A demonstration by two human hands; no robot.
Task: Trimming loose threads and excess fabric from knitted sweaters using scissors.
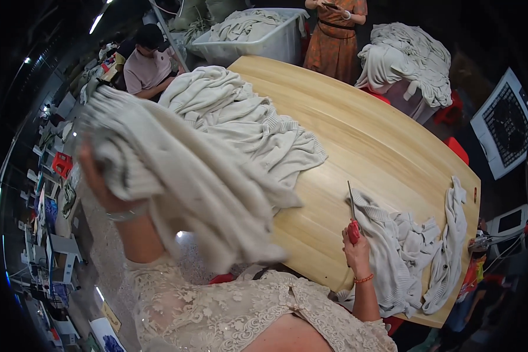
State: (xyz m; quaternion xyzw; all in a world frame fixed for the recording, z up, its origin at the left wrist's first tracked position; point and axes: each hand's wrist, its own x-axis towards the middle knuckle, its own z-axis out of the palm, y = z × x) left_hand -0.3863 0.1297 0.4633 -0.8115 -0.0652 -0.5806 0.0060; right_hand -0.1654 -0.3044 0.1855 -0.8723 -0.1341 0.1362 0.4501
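Raised at the left, my left hand (94,176) grips a cream knitted sweater (188,158). The sweater hangs in the air over the table's left edge, smeared by motion, and its folds hide part of my fingers. My right hand (356,253) is closed round red-handled scissors (354,232), their blades pointing away from me above the tabletop. Beside that hand lie cream knit pieces (396,246) in a loose heap. A larger pile of cream knitwear (240,117) rests on the table's far left part, behind the raised sweater.
The wooden table (346,111) has curved edges. A person (149,64) sits beyond its left end, and another person (334,35) stands at the far side. A white tub (252,44) full of knitwear stands behind. More garments (408,58) are heaped at far right, near a large fan (504,123).
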